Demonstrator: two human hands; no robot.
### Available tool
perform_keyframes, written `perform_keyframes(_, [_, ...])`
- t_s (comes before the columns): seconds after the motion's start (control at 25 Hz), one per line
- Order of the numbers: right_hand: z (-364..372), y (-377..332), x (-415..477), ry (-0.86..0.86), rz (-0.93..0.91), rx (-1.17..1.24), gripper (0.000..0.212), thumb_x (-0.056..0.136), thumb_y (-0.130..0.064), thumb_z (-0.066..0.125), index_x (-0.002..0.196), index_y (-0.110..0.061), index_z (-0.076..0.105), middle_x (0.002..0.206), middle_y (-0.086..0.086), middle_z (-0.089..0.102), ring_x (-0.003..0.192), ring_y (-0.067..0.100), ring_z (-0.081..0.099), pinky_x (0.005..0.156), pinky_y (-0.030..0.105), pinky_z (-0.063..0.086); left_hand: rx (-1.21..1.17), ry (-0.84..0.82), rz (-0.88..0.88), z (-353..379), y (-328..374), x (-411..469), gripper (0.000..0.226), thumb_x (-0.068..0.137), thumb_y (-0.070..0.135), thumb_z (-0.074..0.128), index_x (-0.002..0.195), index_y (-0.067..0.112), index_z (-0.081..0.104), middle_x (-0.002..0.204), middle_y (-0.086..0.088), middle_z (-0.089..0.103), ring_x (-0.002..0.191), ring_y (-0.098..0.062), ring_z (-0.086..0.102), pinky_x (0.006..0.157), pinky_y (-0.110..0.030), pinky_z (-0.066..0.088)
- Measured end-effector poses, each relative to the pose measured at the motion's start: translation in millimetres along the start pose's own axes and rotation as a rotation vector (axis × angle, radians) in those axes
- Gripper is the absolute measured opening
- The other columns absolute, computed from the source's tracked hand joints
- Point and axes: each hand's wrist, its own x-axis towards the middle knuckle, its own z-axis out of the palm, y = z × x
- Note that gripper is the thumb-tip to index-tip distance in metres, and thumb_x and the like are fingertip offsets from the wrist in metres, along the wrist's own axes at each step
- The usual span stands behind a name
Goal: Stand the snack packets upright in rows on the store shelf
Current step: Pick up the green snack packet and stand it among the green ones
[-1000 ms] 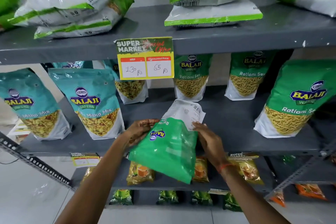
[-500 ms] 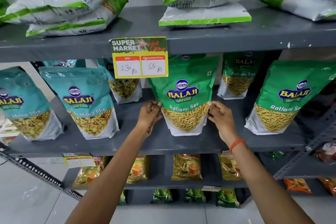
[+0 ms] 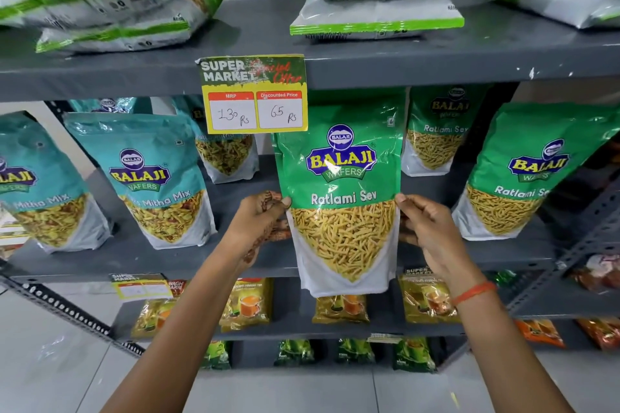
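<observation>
Shelf: grey metal shelf (image 3: 436,60), sev packet (image 3: 340,184) upright in front.
Hands: left hand (image 3: 255,221) and right hand (image 3: 429,231) pinch its sides.
Floor: pale tiles (image 3: 50,362).

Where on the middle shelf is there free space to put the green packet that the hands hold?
Bare middle shelf lies between the Mitha Mix packet and the right Ratlami Sev packet, under the held packet. The left hand and right hand pinch its sides. Further left is crowded.
</observation>
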Motion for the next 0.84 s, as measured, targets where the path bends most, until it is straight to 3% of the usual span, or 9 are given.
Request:
perform_keyframes(0.28, [39,21,33,-0.002,-0.043,0.061,0.019,0.096,-0.020,0.049,0.084,-0.017,0.062,0.089,0.002,0.071,0.080,0.008,0.071,0.069,0.022,0.059,-0.031,0.205,0.076,3,-17,35,0.009,0.096,0.012,0.046,0.090,0.008,0.051,0.082,-0.006,0.064,0.070,-0.014,0.065,0.058,-0.024,0.057])
perform_keyframes(0.4, [53,35,49,-0.004,-0.078,0.041,0.020,0.098,-0.021,0.045,0.084,-0.018,0.059,0.093,0.004,0.068,0.091,0.017,0.067,0.078,0.029,0.058,0.016,0.247,0.110,0,-29,57,0.008,0.097,0.014,0.044,0.090,0.010,0.048,0.095,-0.015,0.062,0.090,-0.029,0.061,0.075,-0.042,0.057])
perform_keyframes(0.48, [57,45,53,0.003,-0.086,-0.012,0.020,0.099,-0.022,0.043,0.086,-0.020,0.058,0.096,0.008,0.067,0.097,0.023,0.063,0.085,0.039,0.055,0.060,0.250,0.131,-4,-42,66,0.008,0.097,0.015,0.044,0.095,0.008,0.046,0.101,-0.021,0.061,0.093,-0.031,0.060,0.084,-0.057,0.053])
perform_keyframes(0.6, [60,54,57,0.029,-0.092,-0.076,0.019,0.100,-0.022,0.040,0.091,-0.015,0.055,0.101,0.018,0.064,0.099,0.028,0.061,0.092,0.051,0.050,0.108,0.239,0.165,-7,-59,73,0.013,0.098,0.018,0.043,0.099,0.006,0.047,0.106,-0.026,0.062,0.098,-0.039,0.060,0.088,-0.063,0.048])
perform_keyframes(0.68, [62,55,58,0.068,-0.120,-0.115,0.019,0.101,-0.021,0.039,0.093,-0.012,0.053,0.096,0.013,0.064,0.095,0.025,0.060,0.090,0.043,0.051,0.193,0.253,0.202,-5,-60,70,0.017,0.098,0.022,0.042,0.103,0.007,0.048,0.104,-0.018,0.063,0.102,-0.042,0.059,0.083,-0.053,0.050])
perform_keyframes(0.76, [68,51,53,0.146,-0.188,-0.221,0.018,0.100,-0.021,0.039,0.098,-0.011,0.055,0.088,-0.001,0.063,0.090,0.021,0.060,0.078,0.016,0.049,0.280,0.262,0.230,3,-56,61,0.023,0.098,0.029,0.040,0.114,0.014,0.046,0.109,-0.004,0.062,0.108,-0.037,0.058,0.078,-0.038,0.047])
perform_keyframes(0.84, [74,46,46,0.256,-0.271,-0.354,0.024,0.099,-0.022,0.041,0.114,-0.008,0.053,0.100,-0.003,0.064,0.098,0.020,0.060,0.078,0.008,0.045,0.363,0.301,0.302,19,-58,48,0.049,0.097,0.030,0.040,0.141,0.012,0.026,0.142,-0.007,0.045,0.131,-0.029,0.043,0.100,-0.037,0.041])
